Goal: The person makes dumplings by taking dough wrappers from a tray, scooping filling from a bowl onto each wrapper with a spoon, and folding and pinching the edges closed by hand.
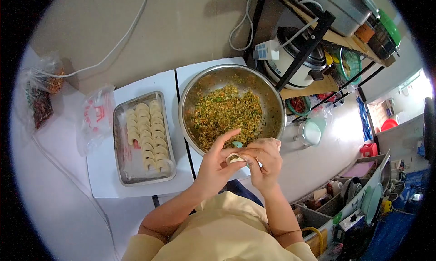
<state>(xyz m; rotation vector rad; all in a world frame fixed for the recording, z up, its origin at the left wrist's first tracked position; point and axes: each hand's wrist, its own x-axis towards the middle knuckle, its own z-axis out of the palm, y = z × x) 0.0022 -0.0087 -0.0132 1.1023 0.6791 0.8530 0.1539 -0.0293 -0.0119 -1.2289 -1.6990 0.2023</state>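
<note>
Between my two hands, over the near rim of a large metal bowl [185, 129], is a small pale dumpling wrapper [234, 159] with some filling showing in it. My left hand [217, 162] pinches its left side, with the index finger raised. The fingers of my right hand [265, 161] press its right side. Chopped green and orange filling [227, 113] lies in the bowl, and a bit of a light green utensil [237, 144] shows just beyond my hands. To the left, folded dumplings [144, 129] sit in rows on a metal tray [122, 163].
A plastic bag [96, 118] lies left of the tray. White cords run along the wall and the left side. At the right stands a black-framed shelf [306, 47] with a rice cooker [295, 63]. Sinks [318, 215] with dishes are at the lower right.
</note>
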